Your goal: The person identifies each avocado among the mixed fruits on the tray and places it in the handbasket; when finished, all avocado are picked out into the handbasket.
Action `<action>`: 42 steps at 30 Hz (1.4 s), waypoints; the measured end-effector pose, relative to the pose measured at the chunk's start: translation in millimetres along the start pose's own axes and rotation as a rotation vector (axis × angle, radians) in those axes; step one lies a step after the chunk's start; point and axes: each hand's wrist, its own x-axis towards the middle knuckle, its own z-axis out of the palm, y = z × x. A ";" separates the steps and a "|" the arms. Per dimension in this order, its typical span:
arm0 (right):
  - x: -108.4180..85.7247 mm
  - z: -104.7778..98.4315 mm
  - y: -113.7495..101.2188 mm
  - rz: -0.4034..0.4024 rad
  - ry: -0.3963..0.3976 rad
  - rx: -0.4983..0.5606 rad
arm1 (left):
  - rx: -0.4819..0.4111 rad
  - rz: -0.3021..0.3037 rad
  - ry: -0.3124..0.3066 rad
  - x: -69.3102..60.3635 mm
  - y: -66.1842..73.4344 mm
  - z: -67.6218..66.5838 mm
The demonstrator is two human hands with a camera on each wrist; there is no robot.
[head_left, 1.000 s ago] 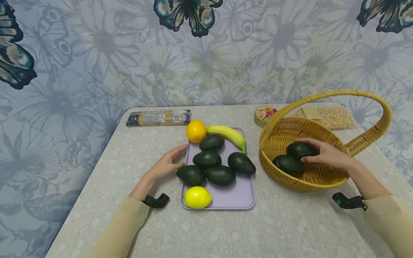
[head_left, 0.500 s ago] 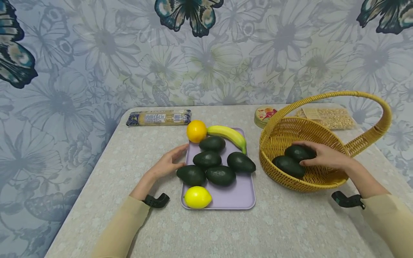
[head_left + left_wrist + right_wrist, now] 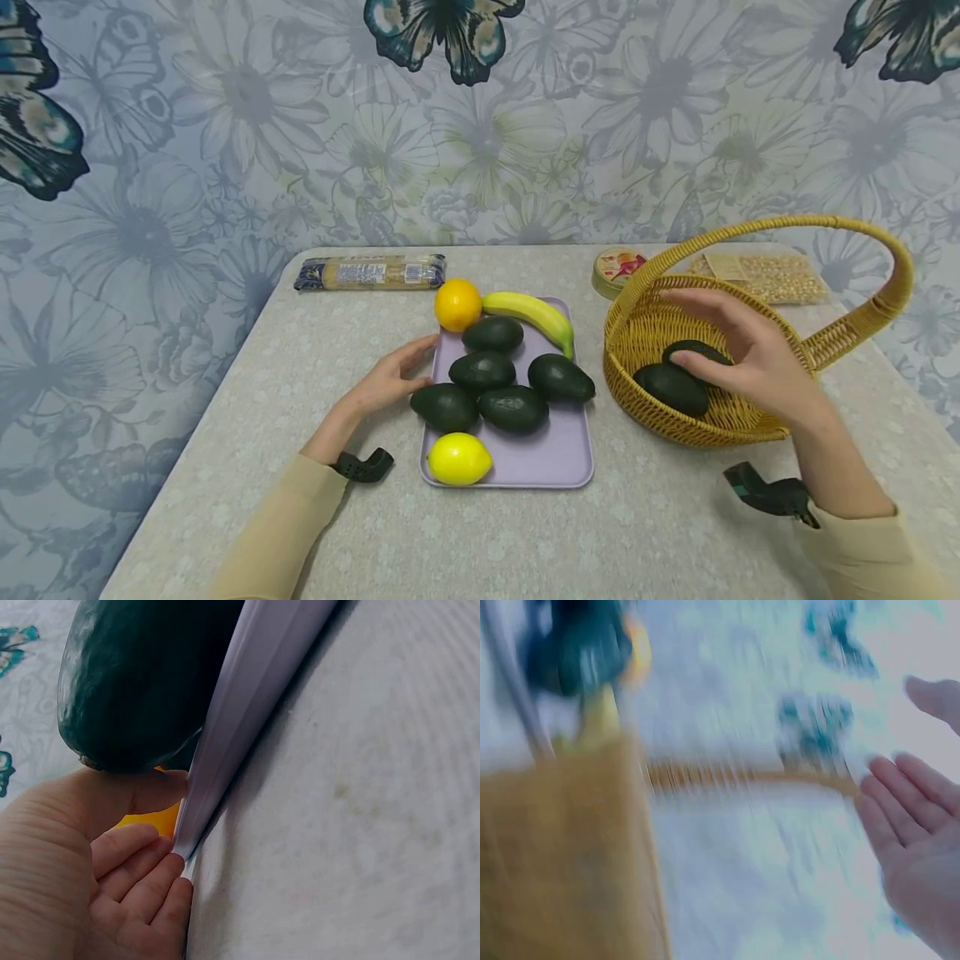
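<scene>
My left hand (image 3: 384,385) rests at the left edge of a lilac tray (image 3: 555,450), its thumb and fingertips by the rim, fingers relaxed. On that tray lie several dark green avocados (image 3: 513,408), a lemon (image 3: 460,459), a banana (image 3: 528,312) and an orange (image 3: 458,305). To the right, my right hand (image 3: 761,362) hovers over a yellow wicker basket (image 3: 622,379) with fingers extended and nothing held. Inside the basket a front avocado (image 3: 671,390) sits against a rear avocado (image 3: 696,346), which the thumb partly hides. The right wrist view is blurred but shows the bare palm.
A pack of spaghetti (image 3: 370,272) lies at the back left. Behind the basket are a round tin (image 3: 617,272) and a clear bag of corn kernels (image 3: 783,277). The basket's tall handle (image 3: 825,222) arches above the right forearm's side of the table.
My right hand has let go of the rear avocado, which settled in the basket, and has lifted with fingers spread. The left hand and tray have stayed put.
</scene>
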 end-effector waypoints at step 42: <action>0.6 80.1 6.3 0.301 -0.026 -0.145 | 0.000 -0.008 -0.022 -4.6 25.5 1.0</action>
